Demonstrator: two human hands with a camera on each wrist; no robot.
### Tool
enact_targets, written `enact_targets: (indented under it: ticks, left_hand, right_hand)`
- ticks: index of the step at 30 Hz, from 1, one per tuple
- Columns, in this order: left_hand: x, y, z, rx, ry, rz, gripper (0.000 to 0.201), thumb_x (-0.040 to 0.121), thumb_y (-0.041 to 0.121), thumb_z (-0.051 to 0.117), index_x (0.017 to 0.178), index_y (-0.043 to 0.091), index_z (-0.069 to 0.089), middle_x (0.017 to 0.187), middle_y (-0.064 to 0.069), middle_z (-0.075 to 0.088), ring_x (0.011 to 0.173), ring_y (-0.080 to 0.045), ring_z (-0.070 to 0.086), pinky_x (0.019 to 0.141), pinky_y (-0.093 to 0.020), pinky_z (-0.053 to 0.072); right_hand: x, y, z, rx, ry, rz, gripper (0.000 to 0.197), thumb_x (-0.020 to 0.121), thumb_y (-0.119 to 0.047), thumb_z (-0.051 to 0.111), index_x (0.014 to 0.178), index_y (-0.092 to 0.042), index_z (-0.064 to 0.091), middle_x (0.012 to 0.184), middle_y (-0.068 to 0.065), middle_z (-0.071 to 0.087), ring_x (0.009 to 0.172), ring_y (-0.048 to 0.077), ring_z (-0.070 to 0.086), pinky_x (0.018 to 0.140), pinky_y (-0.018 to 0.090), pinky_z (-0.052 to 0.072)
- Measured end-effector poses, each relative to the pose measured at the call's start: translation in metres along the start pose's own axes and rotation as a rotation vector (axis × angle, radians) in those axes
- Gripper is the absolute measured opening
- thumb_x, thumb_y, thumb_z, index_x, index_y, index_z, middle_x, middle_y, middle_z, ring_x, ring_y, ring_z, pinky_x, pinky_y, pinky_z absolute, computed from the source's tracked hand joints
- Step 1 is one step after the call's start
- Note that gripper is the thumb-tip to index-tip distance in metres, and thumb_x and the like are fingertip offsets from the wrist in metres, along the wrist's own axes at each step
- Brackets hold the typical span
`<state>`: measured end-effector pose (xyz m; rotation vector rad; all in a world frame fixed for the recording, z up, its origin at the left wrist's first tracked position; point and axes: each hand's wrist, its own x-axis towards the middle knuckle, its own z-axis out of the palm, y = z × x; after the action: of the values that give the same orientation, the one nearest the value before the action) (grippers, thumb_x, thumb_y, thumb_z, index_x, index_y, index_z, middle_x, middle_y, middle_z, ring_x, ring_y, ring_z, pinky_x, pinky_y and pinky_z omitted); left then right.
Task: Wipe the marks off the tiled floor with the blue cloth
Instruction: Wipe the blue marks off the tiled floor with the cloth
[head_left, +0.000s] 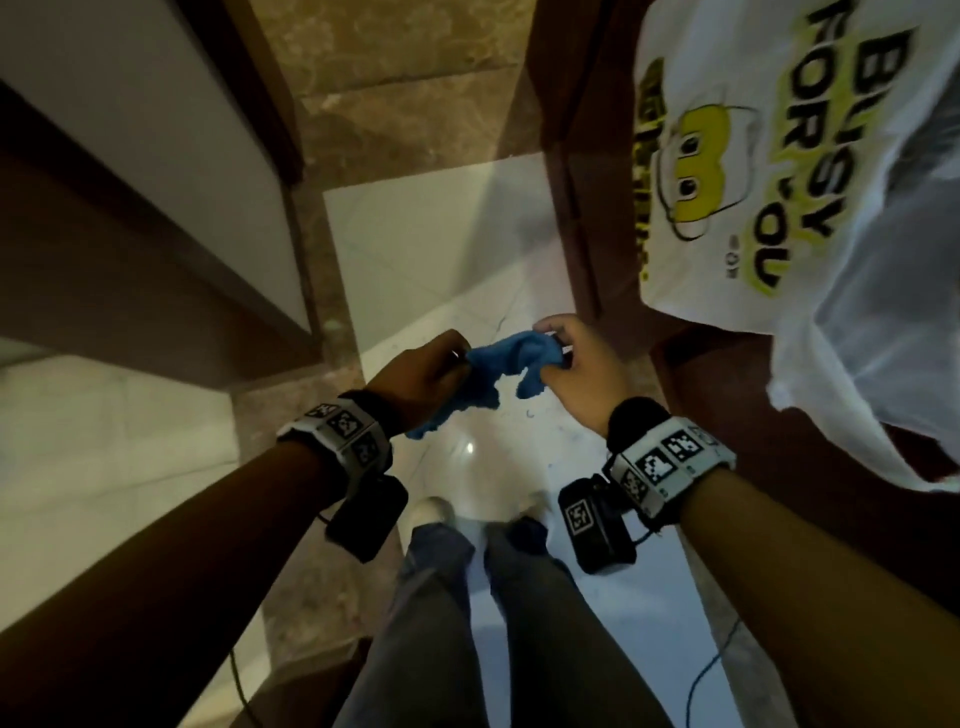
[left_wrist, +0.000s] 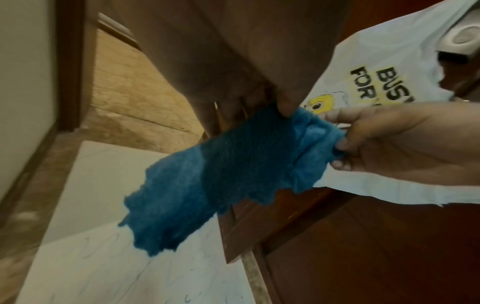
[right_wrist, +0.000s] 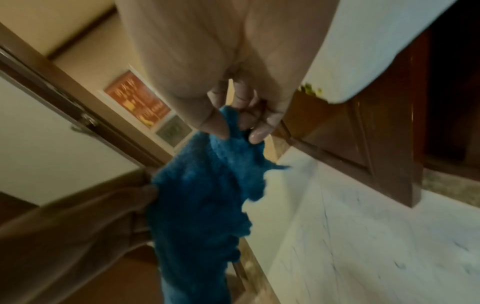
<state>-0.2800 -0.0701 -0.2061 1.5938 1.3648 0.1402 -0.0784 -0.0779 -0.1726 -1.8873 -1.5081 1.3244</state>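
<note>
The blue cloth (head_left: 493, 369) (left_wrist: 223, 176) (right_wrist: 207, 193) hangs in the air between both hands, well above the white tiled floor (head_left: 441, 260) (left_wrist: 109, 267) (right_wrist: 363, 236). My left hand (head_left: 431, 371) pinches one end and my right hand (head_left: 576, 358) (left_wrist: 384, 142) (right_wrist: 239, 123) pinches the other end between thumb and fingers. A loose ragged flap of cloth droops below the left hand. Faint blue scribble marks (head_left: 524, 415) (left_wrist: 187, 298) (right_wrist: 400, 265) show on the floor under the hands.
A dark wooden door (head_left: 587, 218) (left_wrist: 337, 236) stands on the right with a white printed bag (head_left: 779, 171) hanging over it. A brown marble border (head_left: 322, 291) and a wall (head_left: 130, 156) run along the left. My legs and shoes (head_left: 431, 512) stand below the hands.
</note>
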Motion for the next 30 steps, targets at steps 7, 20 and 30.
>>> enact_targets:
  ticks: [7, 20, 30]
  left_hand:
    - [0.018, -0.021, 0.018, -0.134, 0.116, -0.131, 0.010, 0.102, 0.022, 0.043, 0.105, 0.030, 0.049, 0.085, 0.014, 0.061, 0.083, -0.013, 0.059, 0.077, -0.024, 0.042]
    - [0.035, -0.086, 0.020, -0.189, 0.271, -0.322, 0.027, 0.099, 0.011, 0.044, 0.122, 0.019, 0.056, 0.109, -0.001, 0.062, 0.096, -0.019, 0.059, 0.079, -0.026, 0.045]
    - [0.039, -0.157, 0.000, -0.776, 0.367, -0.259, 0.044, 0.095, -0.011, 0.035, 0.088, 0.023, 0.062, 0.099, 0.000, 0.060, 0.094, -0.022, 0.056, 0.073, -0.028, 0.053]
  right_hand:
    - [0.037, 0.034, 0.027, -0.011, -0.151, 0.042, 0.028, 0.087, -0.003, 0.048, 0.107, -0.021, 0.052, 0.072, -0.005, 0.054, 0.055, 0.004, 0.053, 0.050, 0.010, 0.039]
    - [0.076, 0.040, 0.080, -0.100, -0.277, -0.050, 0.013, 0.091, -0.019, 0.055, 0.083, -0.008, 0.058, 0.068, 0.004, 0.057, 0.061, 0.016, 0.052, 0.056, 0.018, 0.042]
    - [0.094, 0.028, 0.160, -0.038, -0.591, 0.101, 0.018, 0.098, -0.021, 0.043, 0.111, -0.019, 0.056, 0.098, 0.004, 0.069, 0.084, 0.011, 0.061, 0.077, 0.021, 0.046]
